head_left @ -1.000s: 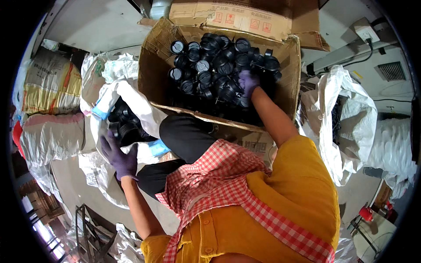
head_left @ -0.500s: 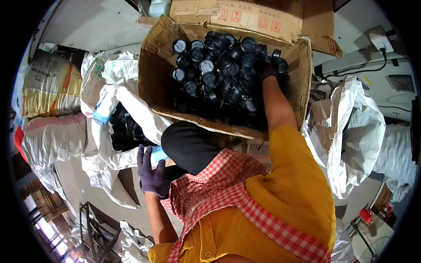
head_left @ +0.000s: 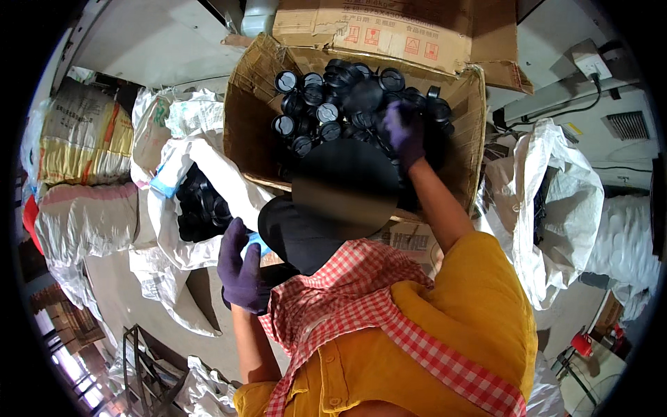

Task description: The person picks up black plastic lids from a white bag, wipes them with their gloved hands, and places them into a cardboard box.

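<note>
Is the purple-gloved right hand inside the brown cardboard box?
Yes, the right hand reaches into the cardboard box among black round caps.

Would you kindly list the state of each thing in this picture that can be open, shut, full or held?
Cardboard box: open, flaps up, holding many black caps.
Black caps: loose, heaped in the box.
White sack: mouth open, dark parts inside.
Right hand: gloved, down among the caps; grip not clear.
Left hand: gloved, fingers curled at a small blue-and-white piece.
Right-side white sack: open.

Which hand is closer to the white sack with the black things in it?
The left hand, just below the white sack. The right hand is far off, up in the cardboard box among black caps.
</note>
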Motion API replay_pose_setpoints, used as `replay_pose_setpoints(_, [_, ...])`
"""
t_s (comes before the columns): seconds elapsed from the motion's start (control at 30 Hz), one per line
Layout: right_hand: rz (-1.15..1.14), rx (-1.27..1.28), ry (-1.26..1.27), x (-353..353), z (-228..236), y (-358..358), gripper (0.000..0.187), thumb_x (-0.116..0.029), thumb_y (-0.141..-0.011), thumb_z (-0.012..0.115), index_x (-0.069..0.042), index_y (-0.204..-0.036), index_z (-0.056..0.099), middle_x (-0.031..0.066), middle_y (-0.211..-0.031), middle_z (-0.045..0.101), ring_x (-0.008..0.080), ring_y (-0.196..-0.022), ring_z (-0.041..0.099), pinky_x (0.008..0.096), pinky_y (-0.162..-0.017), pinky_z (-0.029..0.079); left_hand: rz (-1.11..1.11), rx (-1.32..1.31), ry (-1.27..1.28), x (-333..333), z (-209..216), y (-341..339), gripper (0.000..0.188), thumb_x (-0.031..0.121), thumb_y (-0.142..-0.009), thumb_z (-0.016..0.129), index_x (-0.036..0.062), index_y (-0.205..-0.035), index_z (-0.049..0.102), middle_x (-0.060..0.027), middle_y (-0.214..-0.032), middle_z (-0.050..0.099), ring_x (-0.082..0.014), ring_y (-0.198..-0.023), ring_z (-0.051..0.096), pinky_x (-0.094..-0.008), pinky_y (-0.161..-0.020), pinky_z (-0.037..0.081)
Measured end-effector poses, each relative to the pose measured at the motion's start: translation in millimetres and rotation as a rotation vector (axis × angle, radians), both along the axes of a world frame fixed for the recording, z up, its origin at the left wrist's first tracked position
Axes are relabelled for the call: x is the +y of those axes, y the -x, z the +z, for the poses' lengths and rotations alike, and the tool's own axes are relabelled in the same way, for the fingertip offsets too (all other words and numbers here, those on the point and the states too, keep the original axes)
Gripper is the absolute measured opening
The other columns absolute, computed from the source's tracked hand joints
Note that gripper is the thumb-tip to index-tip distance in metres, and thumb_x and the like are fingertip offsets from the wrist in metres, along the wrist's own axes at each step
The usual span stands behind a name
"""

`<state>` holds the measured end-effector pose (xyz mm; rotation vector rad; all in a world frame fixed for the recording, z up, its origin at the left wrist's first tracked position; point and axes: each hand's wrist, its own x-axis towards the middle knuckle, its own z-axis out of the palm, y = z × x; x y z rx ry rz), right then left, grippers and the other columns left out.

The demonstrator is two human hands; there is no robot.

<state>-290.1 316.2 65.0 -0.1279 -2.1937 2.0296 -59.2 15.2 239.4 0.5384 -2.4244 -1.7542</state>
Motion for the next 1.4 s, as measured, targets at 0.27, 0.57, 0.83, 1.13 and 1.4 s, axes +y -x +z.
replay_pose_setpoints(0.27, [1.007, 0.477, -0.013, -74, 98, -127, 0.041, -0.015, -0.093, 0.046, -0.002, -0.131, 0.039, 0.0093, -0.128, 0.046, 0.0204, -0.117, 0.045, 0.03, -0.101, 0.035, -0.112, -0.114, -0.636, 43, 32, 19, 0.064, 0.014, -0.08, 0.059, 0.0014, -0.135, 0.029, -0.015, -0.114, 0.054, -0.0224, -0.088, 0.061, -0.0283, -0.06, 0.053])
replay_pose_setpoints(0.57, [1.248, 0.262, -0.053, -87, 162, -170, 0.039, -0.017, -0.075, 0.07, -0.004, -0.109, 0.057, 0.0105, -0.105, 0.058, 0.0222, -0.095, 0.056, 0.0307, -0.085, 0.045, 0.032, -0.083, -0.968, 27, 26, -53, 0.042, 0.013, -0.078, 0.059, 0.0002, -0.117, 0.047, -0.0108, -0.102, 0.058, -0.022, -0.091, 0.059, -0.0343, -0.078, 0.051])
replay_pose_setpoints(0.83, [1.504, 0.062, -0.225, -90, 171, -200, 0.021, -0.021, -0.079, 0.065, -0.003, -0.088, 0.059, 0.0048, -0.079, 0.059, 0.0145, -0.074, 0.055, 0.0286, -0.066, 0.044, -0.644, 0.096, 0.27, 4, 66, -82, 0.036, 0.003, -0.065, 0.059, 0.0029, -0.102, 0.056, -0.0137, -0.098, 0.062, -0.0301, -0.09, 0.061, -0.0367, -0.079, 0.049])
replay_pose_setpoints(1.13, [1.442, -0.465, 0.445, -51, 198, -160, 0.013, -0.011, -0.08, 0.064, -0.003, -0.085, 0.057, 0.0052, -0.072, 0.059, 0.0125, -0.067, 0.055, 0.0266, -0.063, 0.045, 0.124, 0.403, 0.27, -89, 120, -146, 0.034, 0.022, -0.085, 0.048, -0.0032, -0.105, 0.058, -0.0165, -0.107, 0.06, -0.028, -0.098, 0.059, -0.04, -0.084, 0.048])
replay_pose_setpoints(1.4, [0.931, 0.1, 0.682, -118, 188, -190, 0.011, -0.009, -0.082, 0.061, -0.001, -0.088, 0.057, 0.0086, -0.079, 0.063, 0.0149, -0.075, 0.059, 0.0299, -0.071, 0.048, -0.309, 0.289, 0.278, 50, 29, -77, 0.039, 0.001, -0.074, 0.058, 0.0018, -0.113, 0.059, -0.014, -0.106, 0.063, -0.0266, -0.096, 0.061, -0.0338, -0.083, 0.046])
